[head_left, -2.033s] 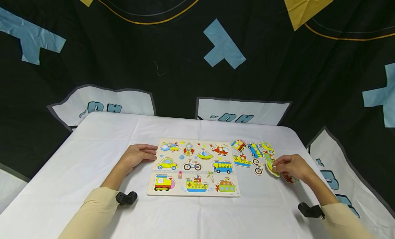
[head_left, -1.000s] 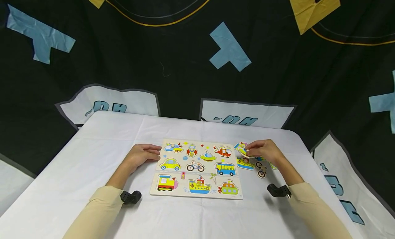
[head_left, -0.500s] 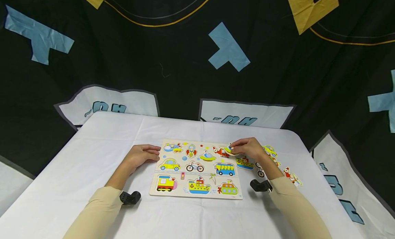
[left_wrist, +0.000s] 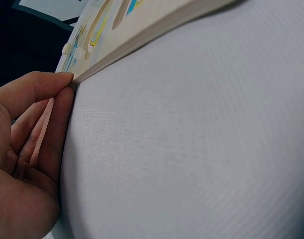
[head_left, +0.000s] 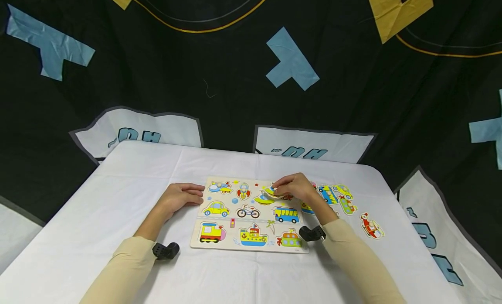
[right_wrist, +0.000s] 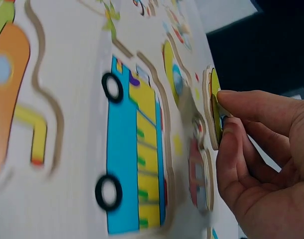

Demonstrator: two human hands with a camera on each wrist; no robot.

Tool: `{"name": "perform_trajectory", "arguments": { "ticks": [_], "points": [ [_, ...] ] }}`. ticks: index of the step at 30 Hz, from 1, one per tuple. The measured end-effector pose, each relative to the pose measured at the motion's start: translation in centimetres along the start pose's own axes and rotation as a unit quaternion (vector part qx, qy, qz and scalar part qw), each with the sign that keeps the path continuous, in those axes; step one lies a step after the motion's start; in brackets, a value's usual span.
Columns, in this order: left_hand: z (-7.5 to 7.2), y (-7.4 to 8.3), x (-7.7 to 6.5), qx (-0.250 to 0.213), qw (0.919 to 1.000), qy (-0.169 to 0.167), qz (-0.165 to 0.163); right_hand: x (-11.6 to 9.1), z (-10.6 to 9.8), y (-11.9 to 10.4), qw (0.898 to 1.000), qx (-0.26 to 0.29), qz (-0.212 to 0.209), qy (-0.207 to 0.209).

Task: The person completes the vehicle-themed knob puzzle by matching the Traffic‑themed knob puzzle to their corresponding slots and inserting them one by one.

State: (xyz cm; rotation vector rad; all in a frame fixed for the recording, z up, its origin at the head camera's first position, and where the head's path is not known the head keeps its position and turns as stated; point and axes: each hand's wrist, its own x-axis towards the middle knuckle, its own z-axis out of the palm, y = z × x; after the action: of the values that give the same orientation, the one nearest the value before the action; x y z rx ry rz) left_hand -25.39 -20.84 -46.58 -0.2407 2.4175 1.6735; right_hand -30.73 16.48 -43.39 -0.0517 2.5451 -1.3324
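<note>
A wooden puzzle board [head_left: 231,246] with printed vehicles lies on the white table. At its left edge my left hand [head_left: 178,199] holds on, thumb and finger pinching the rim [left_wrist: 81,77] in the left wrist view. My right hand [head_left: 298,188] pinches a yellow-green flying saucer piece [right_wrist: 215,97] by its knob. The piece is tilted and raised off the board, just above and right of the saucer picture [head_left: 264,199]. The helicopter picture is mostly covered by my right hand. A rocket piece [head_left: 243,191] and an airplane piece [head_left: 220,187] sit on the board.
Right of the board lie loose pieces: a bus [head_left: 327,194], a car [head_left: 343,191], a submarine [head_left: 347,205] and a helicopter [head_left: 372,226]. A boat piece [head_left: 307,208] is partly behind my right arm. A black curtain [head_left: 227,86] hangs behind the table.
My right hand has picked the saucer piece from the loose pieces and carried it left over the board. The helicopter piece at right has come into view. My left hand stays at the edge.
</note>
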Motion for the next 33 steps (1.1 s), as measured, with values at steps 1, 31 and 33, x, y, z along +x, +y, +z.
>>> {"name": "perform_trajectory", "arguments": {
  "ticks": [1, 31, 33],
  "points": [
    [0.0, 0.0, 0.0, 0.000, 1.0000, -0.001, 0.001, 0.0, 0.2, -0.2, 1.000, -0.005, 0.000, -0.001],
    [0.1, 0.0, 0.2, 0.014, 0.9999, 0.006, 0.002, 0.0, 2.6, -0.5, 0.998, 0.004, -0.028, -0.053],
    [0.0, -0.1, 0.2, 0.012, 0.9999, 0.005, 0.003, 0.0, 2.6, -0.5, 0.998, 0.001, -0.028, -0.058]
  ]
}}
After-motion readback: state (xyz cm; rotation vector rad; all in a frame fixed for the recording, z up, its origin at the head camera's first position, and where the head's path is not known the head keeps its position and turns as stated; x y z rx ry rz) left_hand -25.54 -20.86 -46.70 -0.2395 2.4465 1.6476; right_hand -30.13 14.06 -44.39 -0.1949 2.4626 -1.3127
